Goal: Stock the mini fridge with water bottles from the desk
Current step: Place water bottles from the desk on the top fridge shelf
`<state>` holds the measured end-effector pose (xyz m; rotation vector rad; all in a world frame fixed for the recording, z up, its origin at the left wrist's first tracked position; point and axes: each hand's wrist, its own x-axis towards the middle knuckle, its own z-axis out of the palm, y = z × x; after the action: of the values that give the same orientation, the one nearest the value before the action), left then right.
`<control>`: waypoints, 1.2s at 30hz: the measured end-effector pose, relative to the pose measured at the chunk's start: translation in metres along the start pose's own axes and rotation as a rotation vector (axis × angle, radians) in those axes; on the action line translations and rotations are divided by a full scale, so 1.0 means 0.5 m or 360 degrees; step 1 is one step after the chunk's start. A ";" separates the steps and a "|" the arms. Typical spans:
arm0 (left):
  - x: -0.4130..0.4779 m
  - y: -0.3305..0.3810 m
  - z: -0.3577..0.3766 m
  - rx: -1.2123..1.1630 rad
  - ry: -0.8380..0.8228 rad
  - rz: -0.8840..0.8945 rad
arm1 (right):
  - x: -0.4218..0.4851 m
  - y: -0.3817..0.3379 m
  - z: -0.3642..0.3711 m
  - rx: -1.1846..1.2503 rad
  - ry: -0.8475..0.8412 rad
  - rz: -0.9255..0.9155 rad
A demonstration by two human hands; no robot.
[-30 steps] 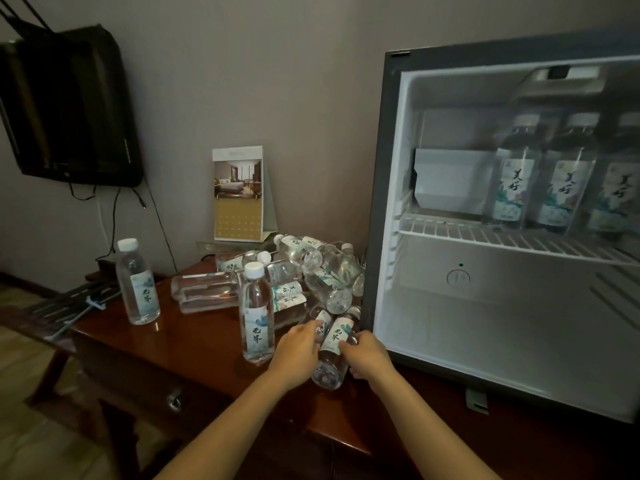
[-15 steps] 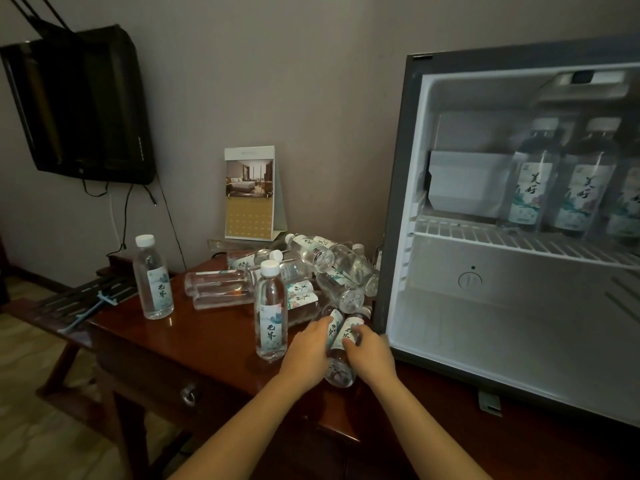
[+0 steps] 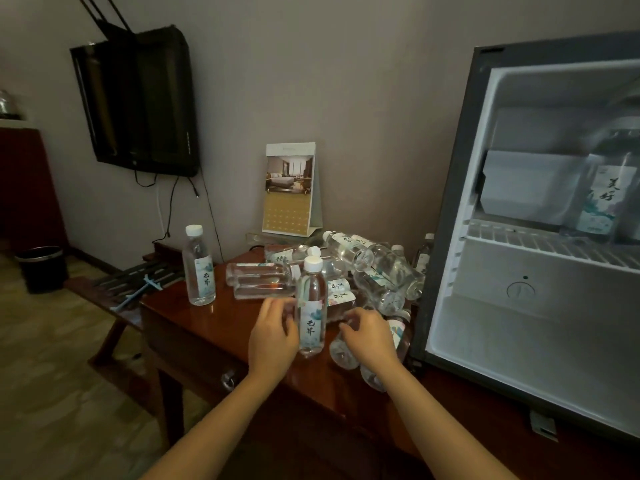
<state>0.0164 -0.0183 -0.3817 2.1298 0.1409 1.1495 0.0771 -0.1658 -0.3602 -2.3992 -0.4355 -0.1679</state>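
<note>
Since the earlier frame both hands have left the bottle lying by the fridge edge: the left hand (image 3: 273, 337) has shifted across to the upright bottle (image 3: 311, 306) at the front of the desk (image 3: 207, 327), and the right hand (image 3: 372, 336) has lifted and turned towards it. The view has also swung left. The left hand's fingers lie part-curled against the bottle's left side; whether they close round it cannot be told through the blur. The right hand's fingers are loosely bent above the lying bottles (image 3: 381, 268), with nothing seen between them. The mini fridge (image 3: 450, 237) stands open just right of the heap, one bottle on shelf (image 3: 604, 199) visible. The step in hand appears to be taking up the upright bottle. It is best gripped round the labelled middle and lifted straight up before travelling right, so as to clear the heap and the fridge frame, then set down upright inside.
</note>
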 end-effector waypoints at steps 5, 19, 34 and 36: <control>0.029 -0.052 -0.024 0.0022 -0.0037 -0.0379 | 0.028 -0.031 0.021 0.0051 0.0042 -0.0012; 0.186 -0.118 0.097 -0.0674 -0.1313 -0.1089 | 0.152 0.055 0.055 -0.0508 -0.0278 -0.0223; 0.227 -0.140 0.091 -0.0413 -0.1266 -0.1079 | 0.158 0.058 0.054 -0.0403 -0.0338 -0.0298; 0.233 -0.136 0.065 -0.0487 -0.1105 -0.1112 | 0.154 0.054 0.049 -0.0360 -0.0342 -0.0288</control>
<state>0.1264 0.0622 -0.3553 1.8454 0.3270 0.0090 0.1589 -0.1486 -0.3770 -2.6096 -0.7707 -0.0401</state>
